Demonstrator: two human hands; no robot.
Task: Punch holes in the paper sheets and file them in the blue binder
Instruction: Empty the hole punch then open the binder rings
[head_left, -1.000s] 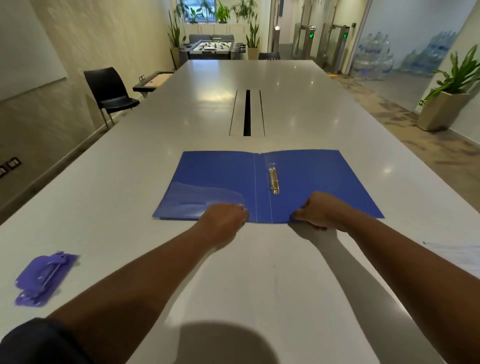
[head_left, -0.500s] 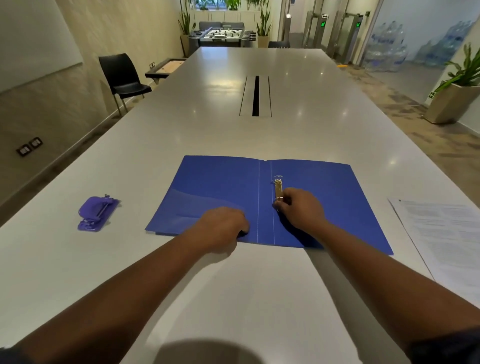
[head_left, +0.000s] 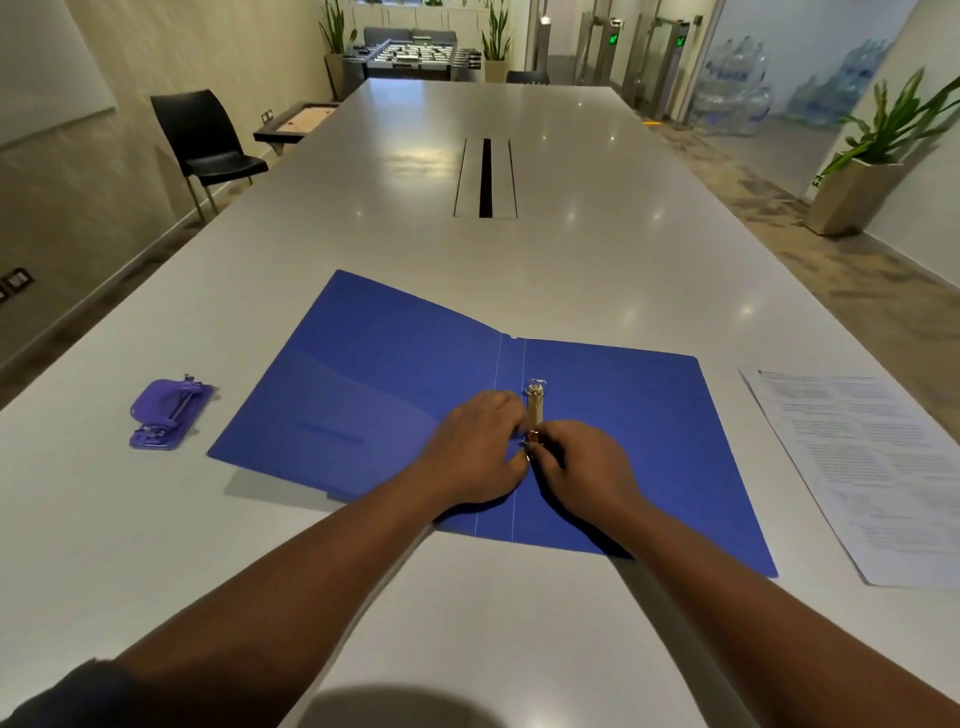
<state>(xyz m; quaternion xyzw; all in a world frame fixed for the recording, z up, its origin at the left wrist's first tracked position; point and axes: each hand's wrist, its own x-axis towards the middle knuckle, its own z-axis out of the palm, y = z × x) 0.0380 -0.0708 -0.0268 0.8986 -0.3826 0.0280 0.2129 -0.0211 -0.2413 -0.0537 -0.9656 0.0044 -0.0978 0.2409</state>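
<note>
Both hands meet at the middle of the open blue plastic binder (head_left: 597, 415), over the near end of its small brass-coloured metal ring clasp (head_left: 535, 410). Fingers of the left hand (head_left: 475, 449) are curled in toward the clasp from its left side, and the right hand (head_left: 584, 467) pinches at the near ring from the right, thumb and fingers bent around it; how firmly either one grips the metal cannot be told, since the fingertips hide the ring itself. At the far end of the clasp the second ring stands clear of the hands. The binder lies spread flat on the long white table (head_left: 467, 260), close to the near edge and roughly midway across, its left cover angled toward the far left and its spine running away from the person. Well apart to the left, near the table's left edge, sits the purple plastic hole punch (head_left: 169, 413). Just beside the binder's right cover, toward the table's right edge, lies the stack of printed white paper sheets (head_left: 872, 467), flat and not touching the binder.
</note>
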